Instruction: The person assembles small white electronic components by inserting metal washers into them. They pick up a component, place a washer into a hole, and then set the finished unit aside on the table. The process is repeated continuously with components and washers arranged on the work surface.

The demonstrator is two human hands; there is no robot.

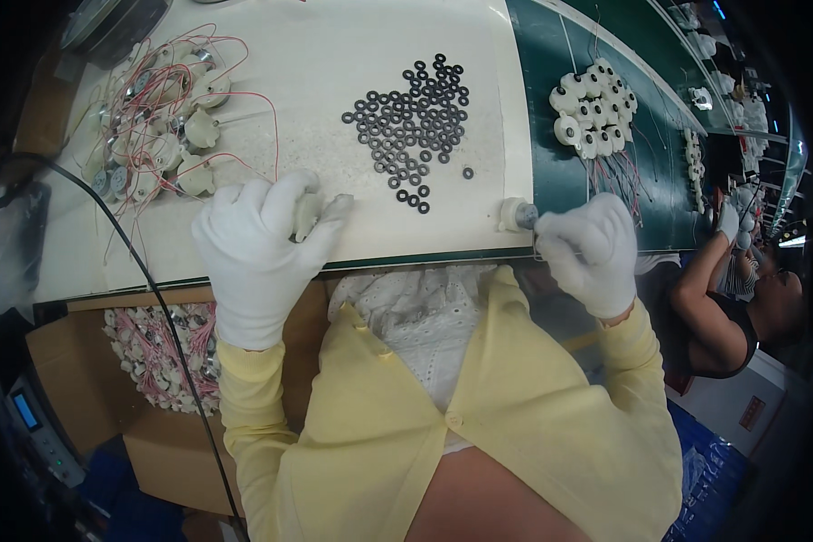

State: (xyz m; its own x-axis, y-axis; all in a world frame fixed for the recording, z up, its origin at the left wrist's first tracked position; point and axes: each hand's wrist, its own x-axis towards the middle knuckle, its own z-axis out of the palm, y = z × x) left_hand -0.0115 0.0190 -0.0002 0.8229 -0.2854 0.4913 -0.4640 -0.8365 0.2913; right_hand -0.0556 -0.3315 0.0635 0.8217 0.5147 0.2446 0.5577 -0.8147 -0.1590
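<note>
Hands (260,244) (592,248) at table edge (411,260), room between

Worktop (307,54) left of right hand (596,248): bright
Lamp (793,242) right of that hand: glare amid dimness
Rim: black, distorted

Black cable (169,316) snaking down the left, grey device (52,444) with a lit screen (25,409), blue plastic (706,465) lower right, maybe a bag.

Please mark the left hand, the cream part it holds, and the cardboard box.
Left hand (257,237): head view, back of the glove.
Cream part (306,217): head view, its exposed side.
Cardboard box (170,458): head view, bare lower panel.
</note>
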